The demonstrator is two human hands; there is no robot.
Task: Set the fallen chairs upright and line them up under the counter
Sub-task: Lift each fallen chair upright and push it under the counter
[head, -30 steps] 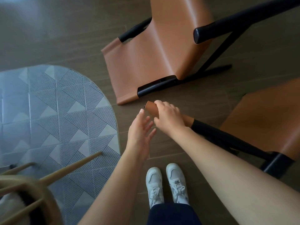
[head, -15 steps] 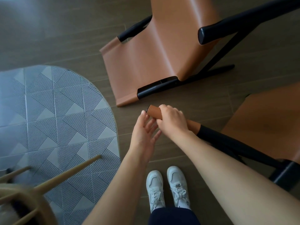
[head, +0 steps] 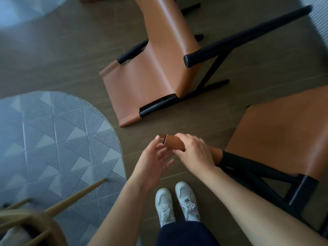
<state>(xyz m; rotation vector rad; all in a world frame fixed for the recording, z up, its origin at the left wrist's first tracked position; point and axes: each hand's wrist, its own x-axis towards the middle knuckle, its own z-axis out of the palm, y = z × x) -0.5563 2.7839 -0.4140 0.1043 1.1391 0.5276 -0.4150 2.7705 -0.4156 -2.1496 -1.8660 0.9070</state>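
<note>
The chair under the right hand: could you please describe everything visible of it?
The chair has a tan, leather-looking sling panel on a black frame, and appears tipped over on the brown floor at the right, partly out of frame. The right hand grips its tan-wrapped rail end; the left hand is open beside that end, contact unclear.

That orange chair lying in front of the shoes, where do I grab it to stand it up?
Grab the long black bar on the far chair, near its rounded end. It looks lifted off the floor and thin enough to curl fingers around. Reach down from its right; the flat leather gives nothing to hold. The right hand grips the near chair likewise.
</note>
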